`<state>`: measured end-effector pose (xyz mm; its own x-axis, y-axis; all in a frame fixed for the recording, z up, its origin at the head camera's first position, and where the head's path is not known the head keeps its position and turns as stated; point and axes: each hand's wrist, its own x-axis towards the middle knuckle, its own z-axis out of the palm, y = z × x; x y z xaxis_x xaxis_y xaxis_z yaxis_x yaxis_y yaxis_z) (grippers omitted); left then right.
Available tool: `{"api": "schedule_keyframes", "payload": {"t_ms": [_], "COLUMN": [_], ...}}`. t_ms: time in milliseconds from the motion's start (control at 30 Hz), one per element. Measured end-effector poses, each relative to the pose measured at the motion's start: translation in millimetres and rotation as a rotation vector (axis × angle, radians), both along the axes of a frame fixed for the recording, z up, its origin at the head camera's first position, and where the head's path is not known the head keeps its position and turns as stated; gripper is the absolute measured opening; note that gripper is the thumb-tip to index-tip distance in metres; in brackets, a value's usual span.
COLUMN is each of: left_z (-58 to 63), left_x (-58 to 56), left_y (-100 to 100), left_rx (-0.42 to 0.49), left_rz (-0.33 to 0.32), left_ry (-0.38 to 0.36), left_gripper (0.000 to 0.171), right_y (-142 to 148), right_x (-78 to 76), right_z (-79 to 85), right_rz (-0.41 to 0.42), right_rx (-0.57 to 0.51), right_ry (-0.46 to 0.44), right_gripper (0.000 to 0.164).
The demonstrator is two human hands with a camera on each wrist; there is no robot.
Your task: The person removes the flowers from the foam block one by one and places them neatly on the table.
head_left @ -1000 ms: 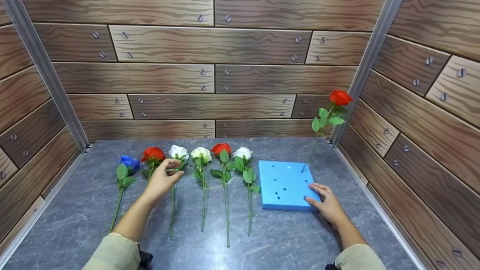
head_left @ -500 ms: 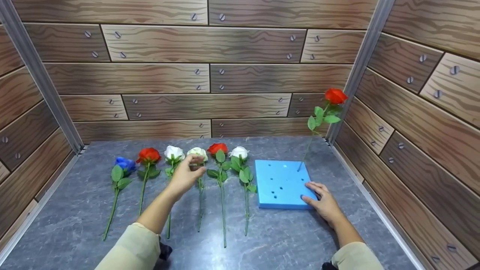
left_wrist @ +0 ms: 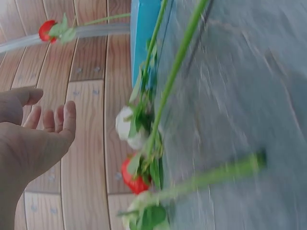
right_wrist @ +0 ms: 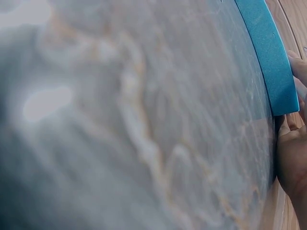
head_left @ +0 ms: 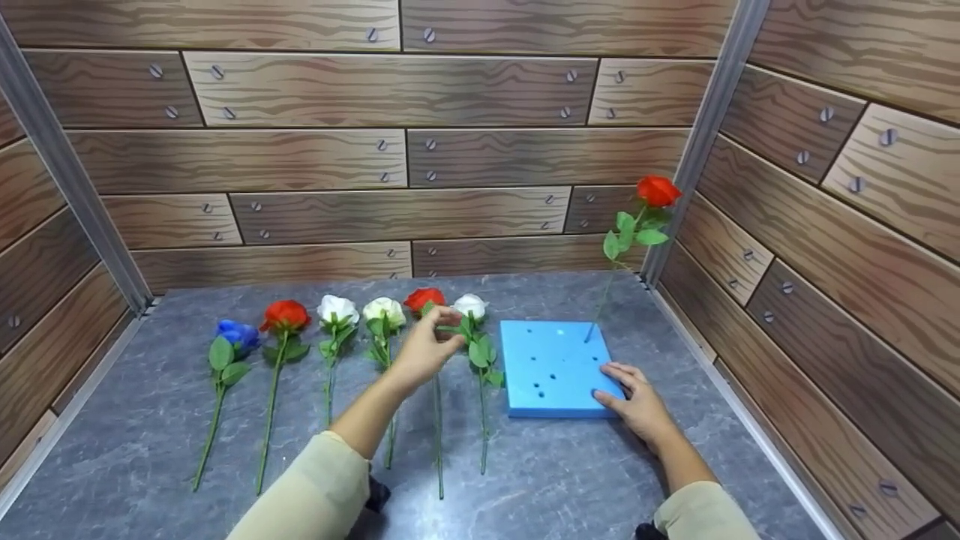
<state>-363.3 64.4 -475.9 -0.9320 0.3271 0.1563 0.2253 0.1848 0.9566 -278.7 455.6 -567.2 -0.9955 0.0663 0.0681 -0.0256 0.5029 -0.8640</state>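
Over the second red rose [head_left: 424,300] in the row, my left hand [head_left: 424,346] hovers with its fingers loosely bent and nothing between them. It hides part of that rose's stem and leaves. Just right of it lies a white rose [head_left: 470,306]. In the left wrist view, the hand [left_wrist: 41,129] is apart from the stems. My right hand [head_left: 637,405] holds the right front corner of a light-blue block [head_left: 562,386], with thumb and fingertips over its top. Small holes dot the block, and a red rose [head_left: 658,191] stands upright in its back part.
Left of my left hand lie a cream rose [head_left: 384,311], a white rose [head_left: 337,309], a red rose [head_left: 286,315] and a blue rose [head_left: 237,333], stems toward me on the grey marbled table [head_left: 555,480]. Wood-patterned walls [head_left: 315,161] close the back and sides.
My left hand has moved right along the row, from near the left white rose, past the cream one, to the second red rose. My right hand stays at the block. The view has shifted slightly.
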Motion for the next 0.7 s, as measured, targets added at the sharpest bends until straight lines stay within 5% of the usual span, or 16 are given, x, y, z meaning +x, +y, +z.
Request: {"api": "schedule_keyframes", "payload": {"t_ms": [700], "left_z": [-10.5], "left_x": [-3.6], "left_y": [78], "left_rx": [0.031], "left_rz": [-0.140], "left_ry": [-0.038], "left_gripper": [0.034], "right_y": [2], "right_x": [-0.3], "right_z": [-5.1], "right_rz": [-0.020], "right_rx": [-0.003], "right_ry": [0.024], "right_gripper": [0.064]}}
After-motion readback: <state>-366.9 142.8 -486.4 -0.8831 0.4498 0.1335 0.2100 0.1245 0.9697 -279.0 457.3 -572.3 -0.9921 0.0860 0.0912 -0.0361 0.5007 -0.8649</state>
